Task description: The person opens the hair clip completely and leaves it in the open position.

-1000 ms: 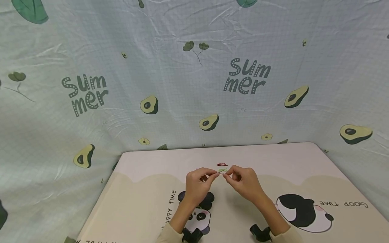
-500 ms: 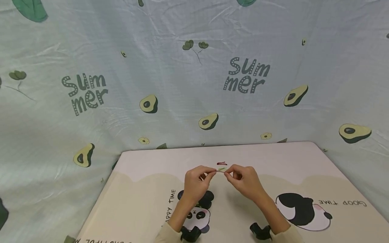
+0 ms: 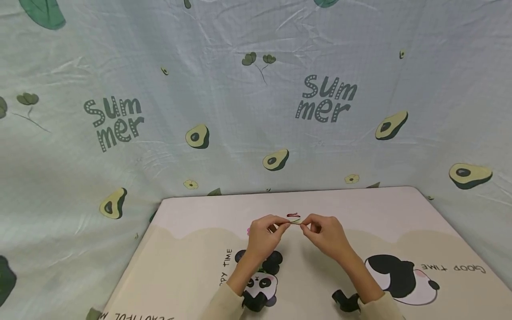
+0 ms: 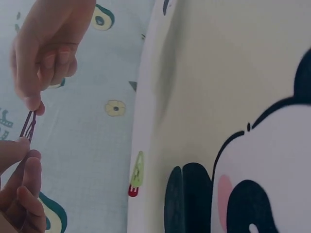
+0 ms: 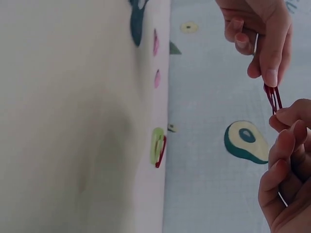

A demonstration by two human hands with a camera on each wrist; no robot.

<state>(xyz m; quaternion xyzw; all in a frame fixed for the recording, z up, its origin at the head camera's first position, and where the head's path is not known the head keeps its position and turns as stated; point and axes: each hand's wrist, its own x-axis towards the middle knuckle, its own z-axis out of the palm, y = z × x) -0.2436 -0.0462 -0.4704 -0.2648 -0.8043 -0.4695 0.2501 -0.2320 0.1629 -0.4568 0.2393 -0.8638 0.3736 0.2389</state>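
Observation:
Between the two hands hangs a dark red snap hair clip point(image 5: 273, 99), held above the table's far part. My left hand point(image 3: 264, 235) pinches one end of it between thumb and index finger. At the other end, my right hand point(image 3: 327, 236) pinches it the same way. In the left wrist view the clip point(image 4: 29, 127) looks spread, with a narrow gap between its metal strips. Just beyond the fingertips lie a light green snap hair clip point(image 4: 138, 170) and a red snap hair clip point(image 3: 293, 215), close together on the table.
Two pink hair clips point(image 5: 156, 42) lie on the table, mostly hidden behind the left hand in the head view. The table cover point(image 3: 192, 266) has printed pandas and lettering. A hanging curtain point(image 3: 224, 98) with avocado prints rises behind the table's far edge.
Both hands have risen slightly and shifted a little to the right, still holding the dark red clip between them. A bit of pink now shows beside the left hand.

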